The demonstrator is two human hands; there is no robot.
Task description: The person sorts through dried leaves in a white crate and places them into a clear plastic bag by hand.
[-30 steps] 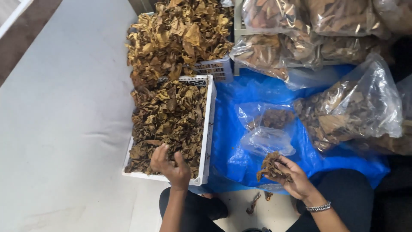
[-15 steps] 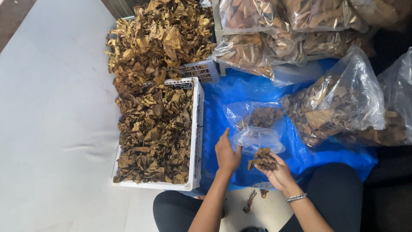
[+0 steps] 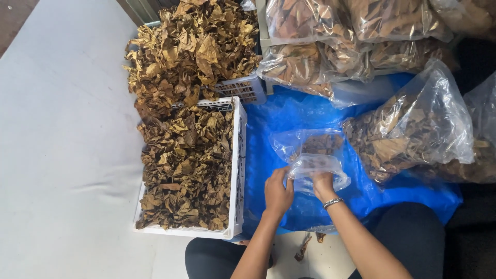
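Now both hands work a small clear bag (image 3: pixel 315 157) on the blue sheet (image 3: pixel 268 129): left hand (image 3: pixel 279 192) grips its mouth, right hand (image 3: pixel 321 182) pushes inside, beside a white crate (image 3: pixel 238 155) of dried leaves (image 3: pixel 183 165).

Pale grey floor (image 3: pixel 62 155), daylight, blue tarp (image 3: pixel 289 119)

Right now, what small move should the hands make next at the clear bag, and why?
Probably the right hand should let go of its leaves and draw out: it is inside the small clear bag, whose mouth the left hand holds open on the blue sheet.
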